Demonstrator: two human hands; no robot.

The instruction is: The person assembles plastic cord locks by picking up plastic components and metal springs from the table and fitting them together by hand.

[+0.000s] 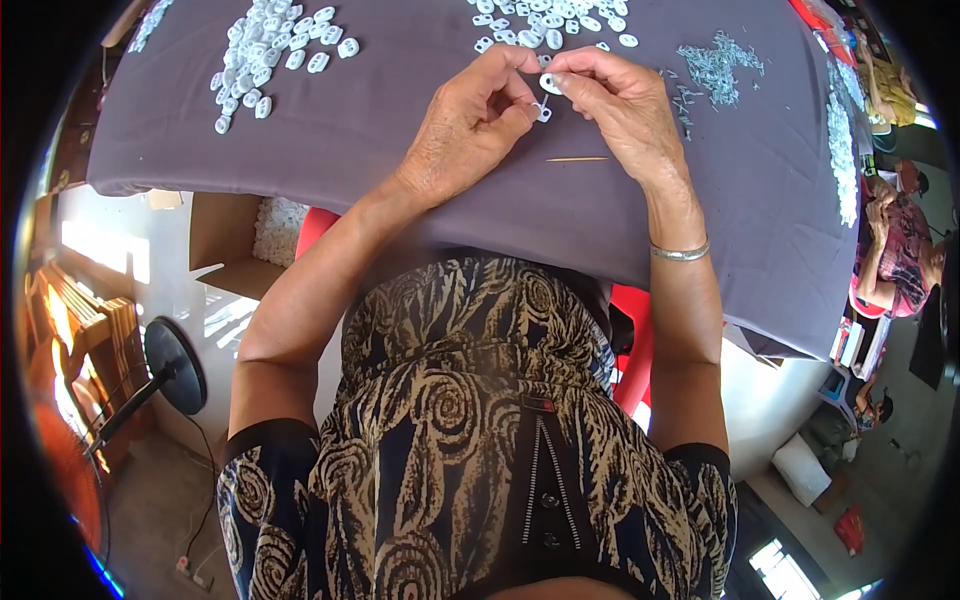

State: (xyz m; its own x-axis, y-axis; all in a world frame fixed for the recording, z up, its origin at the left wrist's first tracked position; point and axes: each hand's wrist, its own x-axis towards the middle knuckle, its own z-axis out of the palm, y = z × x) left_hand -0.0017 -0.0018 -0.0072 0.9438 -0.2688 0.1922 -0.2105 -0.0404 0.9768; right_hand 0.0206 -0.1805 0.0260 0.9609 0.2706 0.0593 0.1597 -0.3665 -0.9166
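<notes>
Over the dark cloth my left hand (pixel 462 128) is closed, thumb and forefinger pinching a small white plastic piece with a hole (pixel 543 114). Close beside it, my right hand (pixel 632 112) pinches an oval white plastic piece with a hole (pixel 549 83) between thumb and fingertips. The two pieces almost meet, and a thin part shows between them; whether they are joined I cannot tell. Another white bit (pixel 545 61) shows just above, between the fingertips. Below my hands a wooden toothpick (pixel 577 159) lies on the cloth.
Loose white plastic pieces form a pile (pixel 262 55) at the left and another pile (pixel 555 18) at the far middle. Small metal springs (pixel 722 68) are heaped to the right. A cardboard box (pixel 222 235) stands below the table's left edge. Another person (pixel 900 235) sits at the right.
</notes>
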